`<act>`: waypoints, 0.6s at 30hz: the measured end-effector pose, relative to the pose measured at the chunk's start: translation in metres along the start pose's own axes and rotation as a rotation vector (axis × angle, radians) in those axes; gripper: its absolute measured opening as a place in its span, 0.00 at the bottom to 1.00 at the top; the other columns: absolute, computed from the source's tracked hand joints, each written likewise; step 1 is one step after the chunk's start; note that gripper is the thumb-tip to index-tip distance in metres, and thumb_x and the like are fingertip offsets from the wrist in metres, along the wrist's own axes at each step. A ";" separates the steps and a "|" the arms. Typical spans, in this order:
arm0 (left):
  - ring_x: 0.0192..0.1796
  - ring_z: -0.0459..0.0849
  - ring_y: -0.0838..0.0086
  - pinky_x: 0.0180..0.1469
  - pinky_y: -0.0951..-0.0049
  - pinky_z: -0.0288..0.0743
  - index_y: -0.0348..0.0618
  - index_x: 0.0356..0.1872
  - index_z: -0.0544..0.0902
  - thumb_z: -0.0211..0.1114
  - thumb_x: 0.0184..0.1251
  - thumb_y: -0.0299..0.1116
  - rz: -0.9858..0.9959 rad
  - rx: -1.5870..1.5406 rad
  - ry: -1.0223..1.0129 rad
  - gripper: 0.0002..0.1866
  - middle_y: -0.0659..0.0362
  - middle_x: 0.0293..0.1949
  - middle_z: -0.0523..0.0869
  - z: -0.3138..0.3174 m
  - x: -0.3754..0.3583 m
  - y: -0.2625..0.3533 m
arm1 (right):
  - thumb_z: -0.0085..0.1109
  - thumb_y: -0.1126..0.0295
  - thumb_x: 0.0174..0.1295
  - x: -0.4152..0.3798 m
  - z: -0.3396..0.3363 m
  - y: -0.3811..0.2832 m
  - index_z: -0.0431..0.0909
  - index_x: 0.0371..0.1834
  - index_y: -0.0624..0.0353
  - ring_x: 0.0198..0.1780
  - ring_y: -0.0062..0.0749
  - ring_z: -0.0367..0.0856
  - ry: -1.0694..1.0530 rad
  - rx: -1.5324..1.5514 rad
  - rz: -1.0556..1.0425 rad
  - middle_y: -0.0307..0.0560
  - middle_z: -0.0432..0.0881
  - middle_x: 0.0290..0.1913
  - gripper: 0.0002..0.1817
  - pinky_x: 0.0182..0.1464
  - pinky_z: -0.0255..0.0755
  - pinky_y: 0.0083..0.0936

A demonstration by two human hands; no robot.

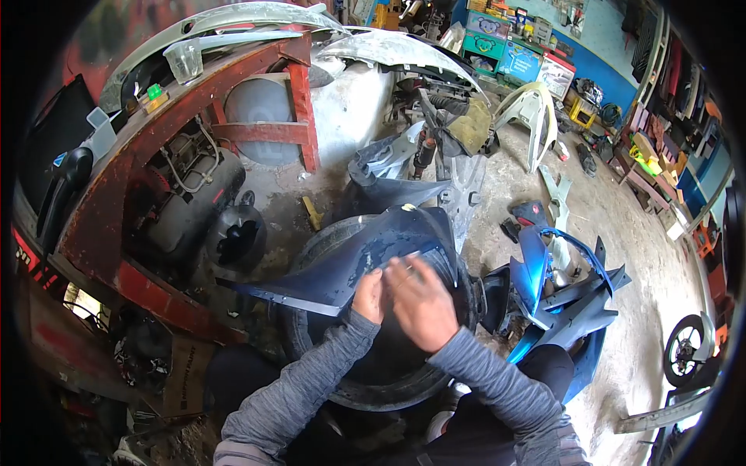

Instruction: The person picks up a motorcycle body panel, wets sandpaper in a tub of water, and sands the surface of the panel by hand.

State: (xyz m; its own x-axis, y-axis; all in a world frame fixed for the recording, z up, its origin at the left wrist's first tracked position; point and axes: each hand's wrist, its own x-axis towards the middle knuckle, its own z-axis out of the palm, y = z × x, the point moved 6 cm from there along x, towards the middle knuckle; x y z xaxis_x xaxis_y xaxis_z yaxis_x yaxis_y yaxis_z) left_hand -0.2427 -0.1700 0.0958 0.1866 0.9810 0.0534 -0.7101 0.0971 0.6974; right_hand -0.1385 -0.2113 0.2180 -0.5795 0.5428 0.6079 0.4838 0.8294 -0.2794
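A dark blue motorcycle fairing panel (pixel 342 268), wet-looking with speckles, lies tilted across a round black tub (pixel 388 396). My left hand (pixel 369 297) is closed at the panel's near edge, its fingertips hidden from view. Close beside it, my right hand (pixel 422 305) is over the panel with its fingers stretched out, their tips smeared by motion. Whether anything thin lies beneath the right fingers cannot be seen. Both forearms reach above the tub's opening.
Bright blue fairing parts (pixel 536 279) lie on the floor to the right. A red metal frame (pixel 303 101) stands at left, with a clear plastic cup (pixel 184 60) on top. A cream panel (pixel 532 116) stands further back. A wheel (pixel 684 349) is at far right.
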 end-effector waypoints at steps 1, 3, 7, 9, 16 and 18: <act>0.73 0.69 0.60 0.77 0.60 0.56 0.38 0.70 0.69 0.47 0.75 0.45 0.014 0.004 0.052 0.30 0.48 0.69 0.74 0.009 -0.002 0.004 | 0.59 0.78 0.55 -0.001 0.000 0.021 0.79 0.56 0.72 0.66 0.62 0.73 0.030 -0.105 0.042 0.62 0.80 0.61 0.23 0.71 0.65 0.47; 0.74 0.68 0.58 0.77 0.57 0.55 0.37 0.72 0.68 0.48 0.73 0.48 0.000 0.056 0.127 0.33 0.47 0.72 0.71 0.017 -0.006 0.010 | 0.59 0.78 0.55 0.000 -0.003 0.045 0.80 0.56 0.72 0.66 0.60 0.73 0.079 -0.241 0.145 0.61 0.81 0.60 0.23 0.72 0.64 0.46; 0.75 0.67 0.58 0.77 0.54 0.54 0.38 0.72 0.67 0.49 0.71 0.48 0.051 0.012 0.038 0.34 0.47 0.72 0.70 0.016 -0.003 0.012 | 0.56 0.79 0.57 -0.004 -0.003 0.023 0.81 0.53 0.74 0.64 0.58 0.75 0.060 -0.166 0.122 0.63 0.81 0.59 0.20 0.72 0.63 0.45; 0.75 0.67 0.58 0.77 0.54 0.54 0.39 0.72 0.68 0.49 0.71 0.48 0.025 -0.011 0.066 0.33 0.47 0.72 0.71 0.013 -0.004 0.008 | 0.56 0.79 0.57 -0.008 0.001 0.057 0.81 0.54 0.73 0.64 0.59 0.75 0.054 -0.234 0.181 0.63 0.81 0.59 0.20 0.72 0.63 0.45; 0.79 0.61 0.56 0.77 0.54 0.54 0.41 0.73 0.68 0.50 0.71 0.47 0.016 -0.035 0.016 0.32 0.48 0.73 0.70 0.009 -0.006 0.008 | 0.57 0.75 0.57 -0.010 -0.002 0.075 0.82 0.51 0.73 0.64 0.55 0.77 0.055 -0.308 0.244 0.62 0.83 0.57 0.19 0.72 0.64 0.43; 0.79 0.62 0.56 0.77 0.53 0.54 0.40 0.72 0.68 0.50 0.71 0.46 0.016 -0.061 0.035 0.32 0.48 0.73 0.70 0.010 -0.006 0.008 | 0.57 0.75 0.58 -0.006 -0.014 0.070 0.82 0.52 0.74 0.64 0.54 0.77 -0.042 -0.393 0.185 0.62 0.83 0.58 0.20 0.72 0.64 0.42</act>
State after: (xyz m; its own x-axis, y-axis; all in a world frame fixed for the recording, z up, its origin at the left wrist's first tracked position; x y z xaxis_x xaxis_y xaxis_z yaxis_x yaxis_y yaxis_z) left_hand -0.2423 -0.1772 0.1082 0.1520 0.9877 0.0380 -0.7529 0.0908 0.6519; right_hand -0.0925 -0.1586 0.2053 -0.4819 0.6896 0.5406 0.7901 0.6087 -0.0722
